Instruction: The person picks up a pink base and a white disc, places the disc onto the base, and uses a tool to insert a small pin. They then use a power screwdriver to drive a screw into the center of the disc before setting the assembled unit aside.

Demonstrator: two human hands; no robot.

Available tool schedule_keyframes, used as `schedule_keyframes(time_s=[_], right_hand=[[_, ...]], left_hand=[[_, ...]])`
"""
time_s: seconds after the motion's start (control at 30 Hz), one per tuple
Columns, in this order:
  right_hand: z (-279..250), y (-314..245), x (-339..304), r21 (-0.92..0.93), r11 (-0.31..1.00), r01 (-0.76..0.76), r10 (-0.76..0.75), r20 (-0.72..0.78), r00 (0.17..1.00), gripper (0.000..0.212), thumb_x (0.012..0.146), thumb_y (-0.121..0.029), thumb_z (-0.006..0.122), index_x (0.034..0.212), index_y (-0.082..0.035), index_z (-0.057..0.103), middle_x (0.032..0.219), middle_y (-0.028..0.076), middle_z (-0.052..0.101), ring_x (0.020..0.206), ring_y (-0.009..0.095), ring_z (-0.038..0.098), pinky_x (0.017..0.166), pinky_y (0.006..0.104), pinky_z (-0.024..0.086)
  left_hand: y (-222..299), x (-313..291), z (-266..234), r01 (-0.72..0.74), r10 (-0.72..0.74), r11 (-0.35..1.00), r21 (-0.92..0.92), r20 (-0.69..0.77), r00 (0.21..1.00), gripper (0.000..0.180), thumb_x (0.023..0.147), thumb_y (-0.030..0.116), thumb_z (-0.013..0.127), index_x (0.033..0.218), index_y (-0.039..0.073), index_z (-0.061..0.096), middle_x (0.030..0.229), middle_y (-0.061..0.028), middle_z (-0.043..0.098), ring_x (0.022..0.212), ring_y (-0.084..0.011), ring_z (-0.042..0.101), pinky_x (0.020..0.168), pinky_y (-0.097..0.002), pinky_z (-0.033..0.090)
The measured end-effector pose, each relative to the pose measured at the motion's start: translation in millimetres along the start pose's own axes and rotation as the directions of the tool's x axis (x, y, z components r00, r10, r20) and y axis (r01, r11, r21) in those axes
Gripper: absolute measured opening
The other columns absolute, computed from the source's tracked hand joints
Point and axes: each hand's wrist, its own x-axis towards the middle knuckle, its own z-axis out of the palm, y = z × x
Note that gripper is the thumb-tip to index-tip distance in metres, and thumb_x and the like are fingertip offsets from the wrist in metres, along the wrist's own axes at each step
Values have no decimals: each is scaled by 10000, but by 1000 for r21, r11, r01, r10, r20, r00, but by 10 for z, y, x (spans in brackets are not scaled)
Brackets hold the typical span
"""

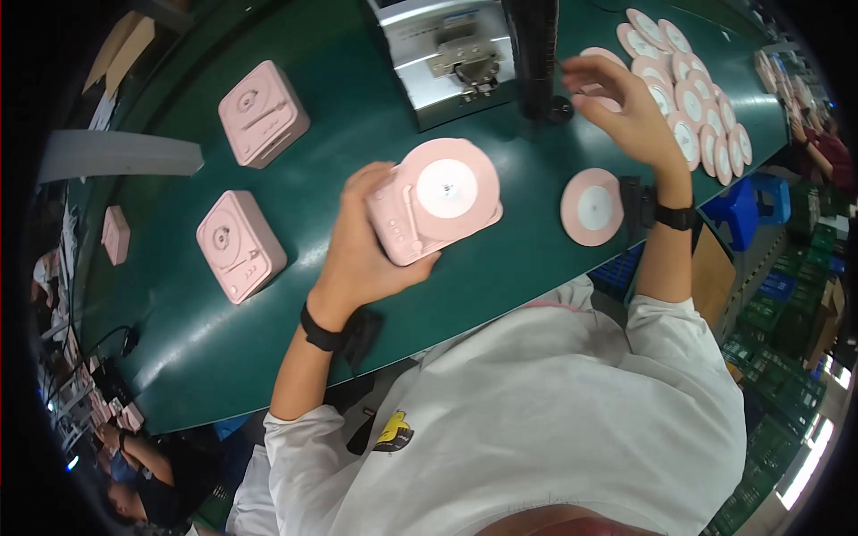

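My left hand (pixel 356 255) is wrapped round a small pink toy record player (pixel 391 223), holding it tilted above the table. On its top lies a pink disc (pixel 487 179) with a white centre, reaching past the player's edge. Further right, my right hand (pixel 630 116) is raised with thumb and fingers apart beside a black upright column (pixel 534 62). Partly hidden behind those fingers is another pink disc (pixel 601 55). A loose pink disc (pixel 579 223) with a white centre lies below my right hand, near the black wrist strap.
A silver metal machine (pixel 407 58) stands at the far middle of the green table (pixel 349 116). Two pink record players without discs, one far (pixel 259 116) and one nearer (pixel 237 246), sit at left. Several pink discs (pixel 693 103) are piled far right. Other people work at both sides.
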Motion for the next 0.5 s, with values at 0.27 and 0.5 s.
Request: schedule_keyframes(time_s=[0.27,0.5], right_hand=[[92,409,-15,-186,941,-284,293,19,956,325,998,-196,653,1259,-2,647,992,41,674,877,111,633,794,261,505],[222,645,-3,-120,970,-213,201,-106,974,291,1025,-245,637,1193,-13,690,819,2,643,715,74,558,661,232,450]], left_hand=[[402,318,158,13,-54,920,393,94,994,1026,638,326,916,1486,17,426,1445,-225,519,1278,-407,519,1129,-533,362],[384,388,170,-24,-30,927,373,139,990,913,641,294,914,1425,57,511,1462,-166,536,1226,-370,545,1023,-477,397]])
